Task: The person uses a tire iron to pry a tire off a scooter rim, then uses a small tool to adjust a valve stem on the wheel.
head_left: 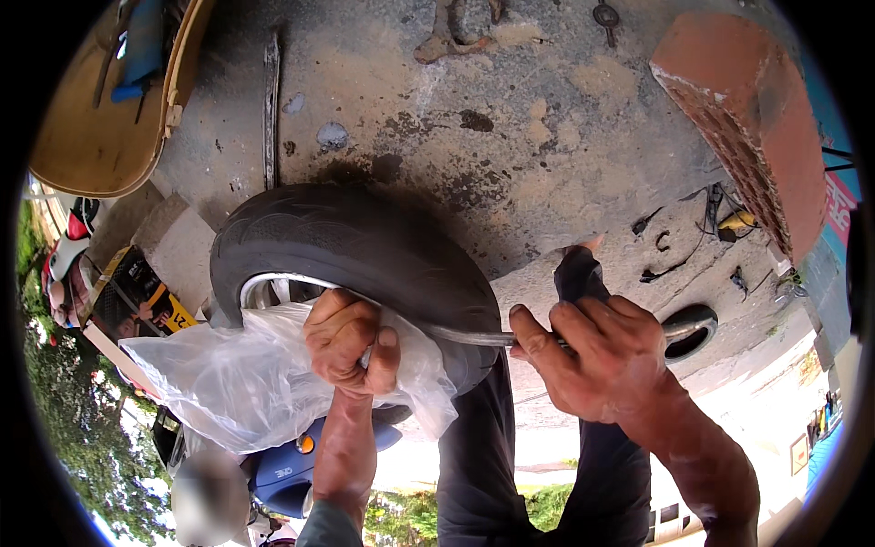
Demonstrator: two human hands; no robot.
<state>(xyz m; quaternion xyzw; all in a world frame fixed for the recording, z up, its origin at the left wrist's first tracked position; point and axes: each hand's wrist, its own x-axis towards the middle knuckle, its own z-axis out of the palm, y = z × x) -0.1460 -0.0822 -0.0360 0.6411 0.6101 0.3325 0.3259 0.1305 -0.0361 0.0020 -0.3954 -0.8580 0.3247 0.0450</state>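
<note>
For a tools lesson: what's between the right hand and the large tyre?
In the head view, a metal bar runs from right hand to large tyre.

Large characters, digits among them, stood on the yellow strip of a black-and-yellow printed board (pixel 137 290) at the left. Small pale lettering sat on a blue vehicle panel (pixel 290 467) at the lower left. At the far right, pale characters ran across a pinkish-red sign (pixel 840 202), partly cut off by the rim.
</note>
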